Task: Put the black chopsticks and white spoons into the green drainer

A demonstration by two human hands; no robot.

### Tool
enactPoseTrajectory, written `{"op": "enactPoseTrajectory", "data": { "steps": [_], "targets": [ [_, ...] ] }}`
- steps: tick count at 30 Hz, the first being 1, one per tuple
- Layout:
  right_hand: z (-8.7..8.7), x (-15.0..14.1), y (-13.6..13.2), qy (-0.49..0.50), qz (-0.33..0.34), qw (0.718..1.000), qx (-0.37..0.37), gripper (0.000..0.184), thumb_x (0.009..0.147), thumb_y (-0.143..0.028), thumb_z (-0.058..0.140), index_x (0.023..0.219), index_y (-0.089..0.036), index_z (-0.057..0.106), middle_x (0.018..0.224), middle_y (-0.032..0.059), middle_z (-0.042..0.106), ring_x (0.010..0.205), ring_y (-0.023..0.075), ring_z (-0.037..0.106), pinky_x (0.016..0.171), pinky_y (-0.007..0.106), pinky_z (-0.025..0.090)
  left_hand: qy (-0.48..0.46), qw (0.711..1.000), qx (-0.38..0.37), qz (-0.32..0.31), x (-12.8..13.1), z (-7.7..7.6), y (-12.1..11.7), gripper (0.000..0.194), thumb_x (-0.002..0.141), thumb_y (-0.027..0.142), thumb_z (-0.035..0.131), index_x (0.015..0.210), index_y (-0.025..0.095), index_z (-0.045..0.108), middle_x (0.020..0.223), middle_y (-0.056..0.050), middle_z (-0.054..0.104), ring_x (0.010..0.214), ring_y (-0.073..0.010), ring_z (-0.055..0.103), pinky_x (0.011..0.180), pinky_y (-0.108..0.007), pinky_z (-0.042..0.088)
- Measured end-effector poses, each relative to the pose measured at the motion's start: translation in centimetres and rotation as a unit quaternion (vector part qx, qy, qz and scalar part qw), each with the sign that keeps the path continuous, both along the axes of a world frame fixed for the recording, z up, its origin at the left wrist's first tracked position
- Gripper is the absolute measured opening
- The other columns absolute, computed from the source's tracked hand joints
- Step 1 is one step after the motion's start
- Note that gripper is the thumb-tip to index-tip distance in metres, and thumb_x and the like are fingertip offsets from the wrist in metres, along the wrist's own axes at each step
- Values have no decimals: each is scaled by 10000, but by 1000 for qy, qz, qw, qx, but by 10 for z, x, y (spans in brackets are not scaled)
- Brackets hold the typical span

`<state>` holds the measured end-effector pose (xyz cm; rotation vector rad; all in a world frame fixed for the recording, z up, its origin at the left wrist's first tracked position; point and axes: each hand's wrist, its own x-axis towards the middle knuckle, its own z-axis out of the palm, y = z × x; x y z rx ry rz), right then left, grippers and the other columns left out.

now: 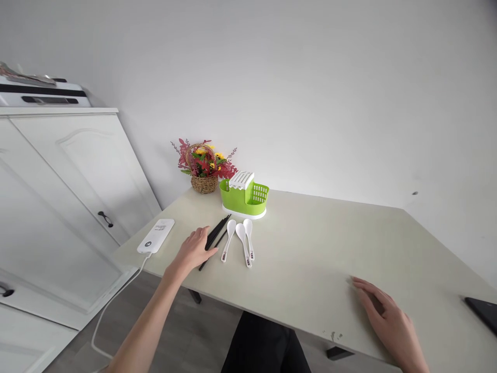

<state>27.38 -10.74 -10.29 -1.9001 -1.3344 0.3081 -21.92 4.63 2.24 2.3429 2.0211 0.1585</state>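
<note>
My left hand (195,248) is at a bundle of black chopsticks (216,232) lying on the table. Its thumb and fingers are apart, with the fingers at the bundle's left side and the thumb over a single loose chopstick (220,239). The hand covers the lower end of the bundle. Just right of it lie three white spoons, a left one (229,237), a middle one (243,242) and a right one (249,237), bowls pointing away from me. My right hand (388,318) rests near the table's front edge, loosely curved and holding nothing.
Behind the spoons stands a green utensil basket (238,201) with a white top piece (241,180) and white base. A wicker flower basket (204,184) is beside it. A white power bank (156,235) with a cable lies left; a black object (483,313) is far right.
</note>
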Motion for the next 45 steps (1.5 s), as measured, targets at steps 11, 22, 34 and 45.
{"op": "enactPoseTrajectory", "data": {
  "steps": [11,22,34,45],
  "targets": [
    [-3,1,0,2,-3,1000,-4,484,904,-671,492,1147,-341,750,1346,11,725,1200,329,683,765,386,587,43,996,-68,37,10,15,15,616,874,340,673,1433,186,464,1345,-186,670,1238,-344,645,925,-378,510],
    [-5,2,2,-6,-1,1000,2,457,903,-638,502,1137,-340,757,1342,4,727,1162,308,705,766,375,602,91,989,-84,79,18,21,39,429,800,203,690,1220,135,630,1200,-227,703,1133,-380,695,912,-430,525],
    [-8,4,3,2,-3,1000,-14,475,892,-678,498,1141,-354,742,1369,-14,713,1189,321,690,751,378,588,106,986,-98,77,27,23,58,442,693,291,779,1123,208,717,1151,-169,719,1097,-358,698,921,-436,532],
    [-2,1,2,6,-8,1000,-10,475,891,-674,486,1131,-356,745,1363,-15,715,1189,309,688,814,387,582,130,985,-96,66,31,21,62,374,737,155,719,1111,153,720,1214,-209,692,1139,-358,681,922,-413,529]
  ]
}}
